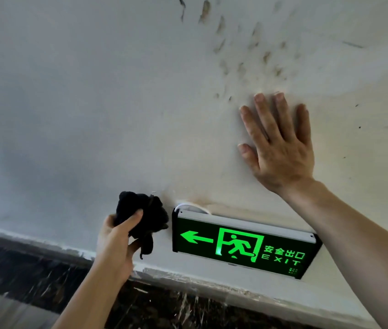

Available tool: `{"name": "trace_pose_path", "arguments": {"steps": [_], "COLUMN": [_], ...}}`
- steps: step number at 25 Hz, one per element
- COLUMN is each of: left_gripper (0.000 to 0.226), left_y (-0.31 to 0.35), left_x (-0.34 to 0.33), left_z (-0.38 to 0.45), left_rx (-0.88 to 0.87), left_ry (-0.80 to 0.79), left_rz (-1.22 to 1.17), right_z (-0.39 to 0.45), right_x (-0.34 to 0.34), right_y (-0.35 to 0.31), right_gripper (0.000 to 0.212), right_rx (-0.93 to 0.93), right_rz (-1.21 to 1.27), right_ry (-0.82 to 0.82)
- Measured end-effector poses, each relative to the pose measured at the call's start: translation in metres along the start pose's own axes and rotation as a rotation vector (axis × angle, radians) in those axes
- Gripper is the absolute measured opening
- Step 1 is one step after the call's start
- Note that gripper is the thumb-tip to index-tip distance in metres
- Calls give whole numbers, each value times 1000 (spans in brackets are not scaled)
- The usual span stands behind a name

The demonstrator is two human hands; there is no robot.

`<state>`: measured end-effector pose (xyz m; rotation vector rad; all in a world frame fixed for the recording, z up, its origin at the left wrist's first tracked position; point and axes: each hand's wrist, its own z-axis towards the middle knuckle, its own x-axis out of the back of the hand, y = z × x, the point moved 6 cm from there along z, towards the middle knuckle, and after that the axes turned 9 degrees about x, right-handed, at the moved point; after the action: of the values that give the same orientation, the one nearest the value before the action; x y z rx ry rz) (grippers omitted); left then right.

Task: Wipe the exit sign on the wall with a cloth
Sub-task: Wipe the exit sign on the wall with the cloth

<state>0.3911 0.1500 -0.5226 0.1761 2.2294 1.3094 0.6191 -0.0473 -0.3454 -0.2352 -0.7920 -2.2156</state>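
A lit green exit sign (pixel 243 244) with an arrow, a running figure and the word EXIT is mounted low on the white wall (pixel 93 115). My left hand (pixel 114 245) grips a bunched black cloth (pixel 143 216) just left of the sign's left end, a small gap away from it. My right hand (pixel 278 143) lies flat on the wall above the sign's right half, fingers spread, holding nothing.
A dark marble skirting band (pixel 34 271) runs along the bottom of the wall below the sign. Brown smudges and scuff marks (pixel 243 51) dot the wall above my right hand. A white cable loop (pixel 193 206) pokes out behind the sign's top left corner.
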Motion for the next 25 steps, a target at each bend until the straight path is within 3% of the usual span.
{"name": "trace_pose_path", "arguments": {"steps": [4,6,10,25], "left_gripper": [27,40,54,37], "left_y": [14,15,-5,-69], "left_x": [-5,-18,-38,-16], "left_z": [10,10,12,37], "left_rx": [-277,-420,-538,-406], "left_ry": [161,179,162,4], "left_rz": [211,387,581,813], "right_z": [-1,-2,-2,0], "right_x": [-4,-6,-8,-10], "right_y": [-1,-1,0,-2], "right_gripper": [60,61,61,59], "right_rx": [22,28,33,39], "right_rz": [-61,-63,-120,-180], "right_ry": [93,111,159,218]}}
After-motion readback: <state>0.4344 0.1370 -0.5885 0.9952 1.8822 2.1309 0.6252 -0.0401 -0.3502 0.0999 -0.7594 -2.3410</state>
